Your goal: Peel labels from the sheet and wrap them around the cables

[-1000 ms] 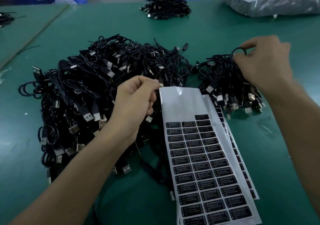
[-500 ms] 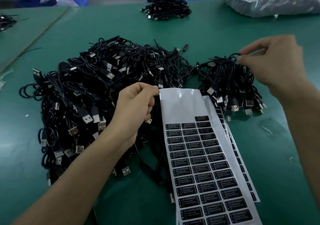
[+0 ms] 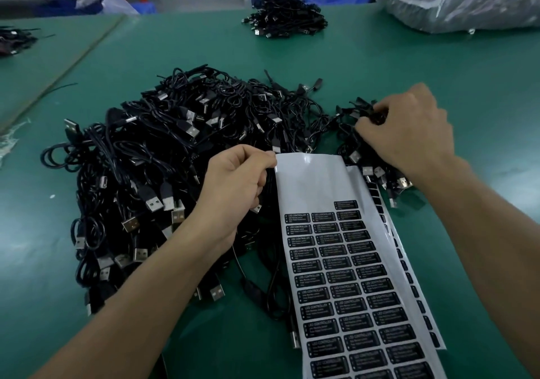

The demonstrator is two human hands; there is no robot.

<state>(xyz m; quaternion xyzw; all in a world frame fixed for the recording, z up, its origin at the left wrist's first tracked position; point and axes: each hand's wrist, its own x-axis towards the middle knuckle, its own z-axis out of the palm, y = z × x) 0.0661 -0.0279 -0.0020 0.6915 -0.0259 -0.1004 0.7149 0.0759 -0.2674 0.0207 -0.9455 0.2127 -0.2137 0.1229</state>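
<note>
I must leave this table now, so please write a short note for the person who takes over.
Left hand: curled at the top corner of the label sheet; what it holds is hidden.
Right hand: grips a cable in the small pile.
Big pile lies left of the sheet.
Done: top rows are bare.
Left: many labels to peel and wrap.

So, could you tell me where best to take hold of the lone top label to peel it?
The label lies flat, alone in its row, with blank backing above and left of it. So lift its upper left corner, coming from the bare far end of the sheet; a nail should probably raise it there without catching neighbours.
</note>
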